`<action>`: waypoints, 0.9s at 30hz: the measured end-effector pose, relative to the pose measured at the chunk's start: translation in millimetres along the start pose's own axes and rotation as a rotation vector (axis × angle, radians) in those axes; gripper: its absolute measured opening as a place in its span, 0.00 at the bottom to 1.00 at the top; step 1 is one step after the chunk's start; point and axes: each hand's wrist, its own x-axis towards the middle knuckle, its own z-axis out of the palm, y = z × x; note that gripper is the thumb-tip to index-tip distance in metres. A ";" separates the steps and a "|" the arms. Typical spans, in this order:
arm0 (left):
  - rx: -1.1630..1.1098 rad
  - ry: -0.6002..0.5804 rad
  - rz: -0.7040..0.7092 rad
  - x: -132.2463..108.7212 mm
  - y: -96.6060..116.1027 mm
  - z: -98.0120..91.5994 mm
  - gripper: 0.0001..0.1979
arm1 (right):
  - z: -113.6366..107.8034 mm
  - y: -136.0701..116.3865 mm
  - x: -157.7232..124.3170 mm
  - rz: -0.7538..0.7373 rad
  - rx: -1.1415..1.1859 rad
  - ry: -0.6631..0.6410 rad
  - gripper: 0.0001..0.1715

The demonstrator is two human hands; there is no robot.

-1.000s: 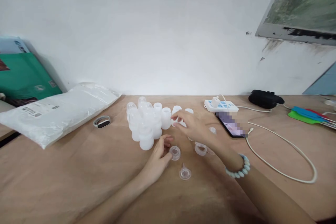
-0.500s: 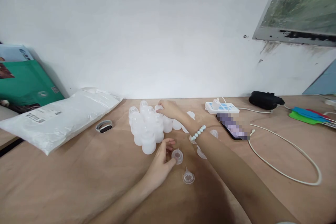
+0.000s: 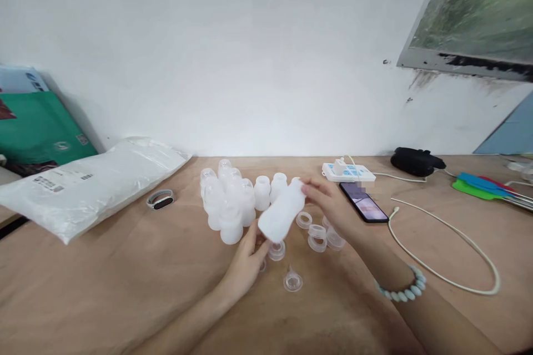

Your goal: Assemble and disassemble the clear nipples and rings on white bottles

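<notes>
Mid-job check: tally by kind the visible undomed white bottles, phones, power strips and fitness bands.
Undomed white bottles: 3 (1 in the right hand, 2 standing)
Phone: 1
Power strip: 1
Fitness band: 1
Total: 6

A tilted white plastic bottle covers some fingertips of the left hand, leaving their grip unclear, and overlaps a clear plastic ring below. The right hand partly hides clear plastic pieces beside it. Print on a white plastic mailing bag is too small to read. The frame cuts off both forearms, a green folder and a grey-edged green panel.
</notes>
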 end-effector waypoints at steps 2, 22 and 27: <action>-0.057 0.033 -0.013 -1.0 6.4 -0.8 0.17 | 4.2 11.4 -11.2 0.082 0.019 -0.082 0.15; 0.001 0.077 0.137 -13.4 39.4 -2.2 0.20 | 28.3 48.3 -37.6 -0.223 -0.578 -0.523 0.26; -0.005 0.090 0.167 -12.4 37.8 -2.7 0.19 | 27.9 49.0 -33.4 -0.171 -0.557 -0.379 0.13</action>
